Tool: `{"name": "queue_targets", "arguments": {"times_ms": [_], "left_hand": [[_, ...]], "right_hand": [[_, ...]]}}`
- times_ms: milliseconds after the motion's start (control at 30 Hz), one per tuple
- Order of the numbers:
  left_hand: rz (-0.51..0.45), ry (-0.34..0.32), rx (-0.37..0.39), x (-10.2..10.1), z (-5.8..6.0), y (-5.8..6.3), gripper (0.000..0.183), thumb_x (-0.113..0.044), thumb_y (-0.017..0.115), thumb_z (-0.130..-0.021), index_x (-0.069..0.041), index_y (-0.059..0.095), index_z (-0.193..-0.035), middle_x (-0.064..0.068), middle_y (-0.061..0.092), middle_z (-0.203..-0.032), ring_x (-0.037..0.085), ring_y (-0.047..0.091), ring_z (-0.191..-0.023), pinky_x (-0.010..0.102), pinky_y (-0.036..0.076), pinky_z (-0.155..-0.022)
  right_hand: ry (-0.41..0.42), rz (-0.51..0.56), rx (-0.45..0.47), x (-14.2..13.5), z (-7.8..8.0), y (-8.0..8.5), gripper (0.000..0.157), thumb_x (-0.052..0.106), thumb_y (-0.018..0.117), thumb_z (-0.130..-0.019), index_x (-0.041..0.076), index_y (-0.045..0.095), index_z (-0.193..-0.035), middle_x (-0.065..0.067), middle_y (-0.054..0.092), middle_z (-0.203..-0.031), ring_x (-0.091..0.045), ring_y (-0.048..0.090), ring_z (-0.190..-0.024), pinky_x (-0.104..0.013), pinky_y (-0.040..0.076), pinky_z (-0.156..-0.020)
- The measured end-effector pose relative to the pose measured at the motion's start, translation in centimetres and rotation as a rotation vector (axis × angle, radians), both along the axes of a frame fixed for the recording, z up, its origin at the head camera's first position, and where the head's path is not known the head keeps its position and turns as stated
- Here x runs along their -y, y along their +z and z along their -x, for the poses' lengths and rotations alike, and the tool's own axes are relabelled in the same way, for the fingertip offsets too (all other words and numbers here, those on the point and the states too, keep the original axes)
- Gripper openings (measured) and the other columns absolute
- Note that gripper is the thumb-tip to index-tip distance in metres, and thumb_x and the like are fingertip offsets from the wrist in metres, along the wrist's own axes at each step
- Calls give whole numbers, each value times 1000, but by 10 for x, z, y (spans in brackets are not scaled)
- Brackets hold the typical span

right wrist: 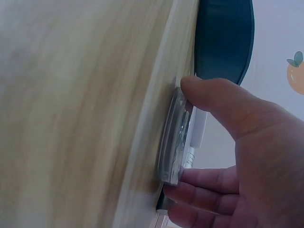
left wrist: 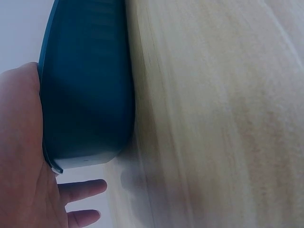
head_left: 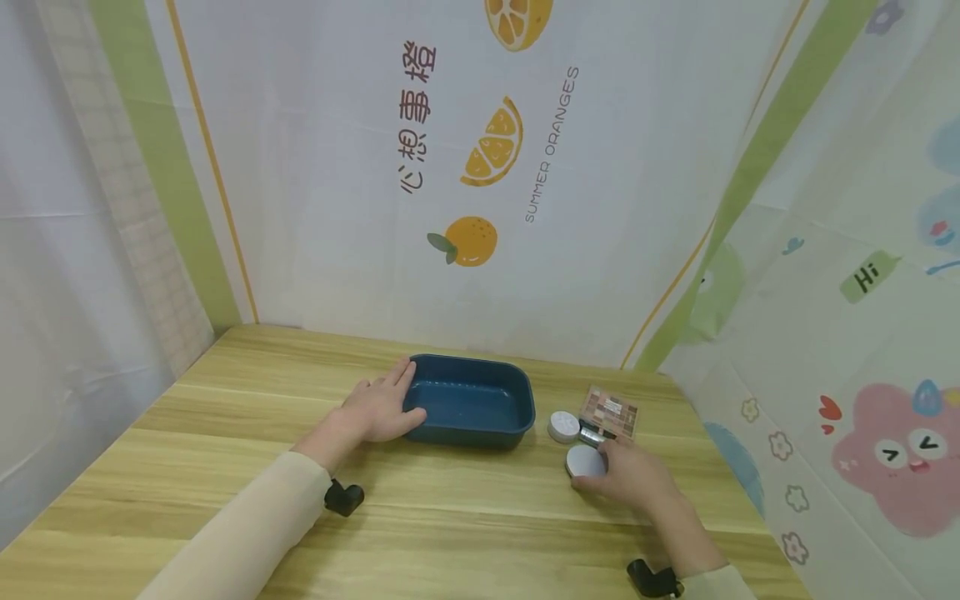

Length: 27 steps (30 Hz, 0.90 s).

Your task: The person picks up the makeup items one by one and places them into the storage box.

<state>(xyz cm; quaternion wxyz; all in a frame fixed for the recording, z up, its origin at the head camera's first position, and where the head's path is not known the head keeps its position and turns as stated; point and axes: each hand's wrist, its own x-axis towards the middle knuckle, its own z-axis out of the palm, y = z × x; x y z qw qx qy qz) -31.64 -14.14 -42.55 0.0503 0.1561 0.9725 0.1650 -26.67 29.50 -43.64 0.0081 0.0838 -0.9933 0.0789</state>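
Observation:
A deep blue rectangular plastic bin stands on the wooden table. My left hand rests on its left end, thumb over the near rim and fingers stretched along the end. In the left wrist view two straight fingers reach down outside the end wall. On the right, my right hand grips a round makeup compact with a pale lid, thumb on one side and fingers on the other. Seen edge-on in the right wrist view, the compact has a glossy clear rim and lies close over the table.
Beyond the compact lie a small white round case, a dark tube with a silver part and an eyeshadow palette with many pans. A printed curtain hangs behind the table's back edge; another hangs on the right.

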Motion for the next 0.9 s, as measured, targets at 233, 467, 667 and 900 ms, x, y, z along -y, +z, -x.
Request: {"name": "queue_targets", "arguments": {"times_ms": [233, 467, 667, 900], "left_hand": [[-9, 0, 3, -1, -2, 2, 93, -51, 51, -109, -3, 10, -177, 19, 8, -186, 56, 37, -159, 76, 20, -130], [-5, -1, 4, 1, 2, -2, 94, -53, 48, -108, -4, 8, -177, 17, 5, -186, 56, 35, -161, 75, 18, -132], [-16, -6, -5, 1, 2, -3, 93, -52, 48, -108, -2, 10, -177, 19, 7, -186, 56, 35, -160, 77, 17, -131], [-6, -3, 6, 0, 0, -1, 94, -53, 48, -108, -4, 8, -177, 16, 5, -186, 54, 34, -162, 74, 17, -132]], "right_hand": [[1, -25, -7, 1, 0, -2, 61, 63, 90, -78, 9, 73, -100, -2, 67, -92, -15, 59, -75, -36, 47, -60], [-1, -14, -12, 1, 1, -3, 69, 63, 90, -76, 5, 74, -110, -4, 69, -98, -16, 61, -76, -35, 49, -61], [-5, -7, -15, 1, 1, -4, 73, 62, 91, -76, 2, 72, -115, -7, 70, -105, -17, 62, -79, -36, 51, -62], [-7, 22, -24, 3, 1, -3, 72, 60, 89, -76, 3, 70, -115, -9, 69, -108, -18, 63, -82, -37, 52, -63]]}}
